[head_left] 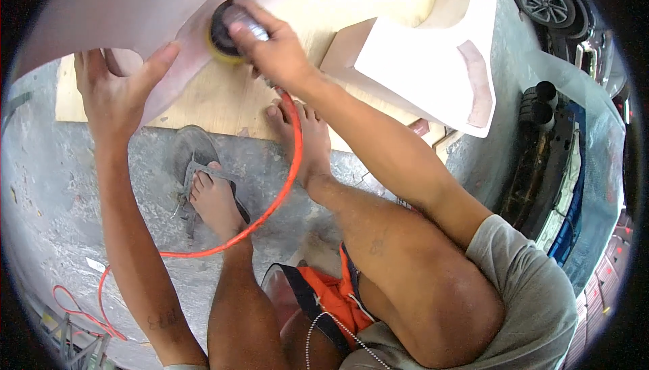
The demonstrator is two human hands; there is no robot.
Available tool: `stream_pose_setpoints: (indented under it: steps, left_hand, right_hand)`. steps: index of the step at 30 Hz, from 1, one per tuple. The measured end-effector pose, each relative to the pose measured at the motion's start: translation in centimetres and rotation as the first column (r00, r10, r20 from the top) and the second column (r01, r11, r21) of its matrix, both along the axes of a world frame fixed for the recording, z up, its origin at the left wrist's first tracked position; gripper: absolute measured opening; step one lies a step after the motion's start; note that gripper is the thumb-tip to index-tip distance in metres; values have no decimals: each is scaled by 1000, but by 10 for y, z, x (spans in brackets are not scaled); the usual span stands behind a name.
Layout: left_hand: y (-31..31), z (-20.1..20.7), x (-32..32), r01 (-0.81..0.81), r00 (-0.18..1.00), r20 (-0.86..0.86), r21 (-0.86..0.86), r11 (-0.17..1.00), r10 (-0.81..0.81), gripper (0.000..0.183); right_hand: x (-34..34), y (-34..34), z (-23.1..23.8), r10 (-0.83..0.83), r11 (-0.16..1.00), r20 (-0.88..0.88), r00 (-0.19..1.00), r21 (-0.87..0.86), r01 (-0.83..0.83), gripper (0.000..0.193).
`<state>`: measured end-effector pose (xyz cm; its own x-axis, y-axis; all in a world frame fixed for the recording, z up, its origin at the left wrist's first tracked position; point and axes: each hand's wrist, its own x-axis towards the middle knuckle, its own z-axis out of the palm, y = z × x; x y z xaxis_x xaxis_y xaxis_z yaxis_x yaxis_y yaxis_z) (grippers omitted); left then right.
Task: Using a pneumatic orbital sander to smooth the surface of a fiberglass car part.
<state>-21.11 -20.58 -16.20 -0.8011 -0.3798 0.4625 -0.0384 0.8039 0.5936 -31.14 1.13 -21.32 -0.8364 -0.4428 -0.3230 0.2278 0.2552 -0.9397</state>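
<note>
A large curved panel (145,5), pinkish grey with a patchy surface, fills the upper left. My left hand (122,93) holds its lower edge; the thumb is spread apart and the fingertips are hidden past the edge. In my right hand (277,49) is a round air sander (230,29) with a black body and yellow pad rim. Its pad meets the panel's pinkish surface, and the grip covers part of the tool. An orange air hose (294,147) runs from the sander down and across to the left.
Beneath the panel lies a plywood board (216,110) on the grey concrete floor (67,187). A white moulded piece (419,66) rests on its right side. My bare foot (307,133) touches the board's edge; the other wears a sandal (196,154). Car parts (541,140) and plastic sheeting (598,120) stand at right.
</note>
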Motion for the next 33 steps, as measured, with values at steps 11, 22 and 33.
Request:
stream_pose_setpoints:
  steps: [11, 22, 33]
  left_hand:
    - [4, 6, -3, 27, 998, 51, -22, 999, -26, 85]
    - [-5, -3, 1, 56, 998, 2, 9, 998, -56, 85]
    - [-14, -7, 0, 58, 998, 33, -66, 996, -56, 80]
  right_hand:
    - [4, 7, -6, -114, 993, -107, 988, -28, 111, 46]
    - [35, -18, 9, 227, 973, 67, 972, 24, -229, 45]
    - [30, -28, -4, 199, 979, -85, 976, -29, -202, 48]
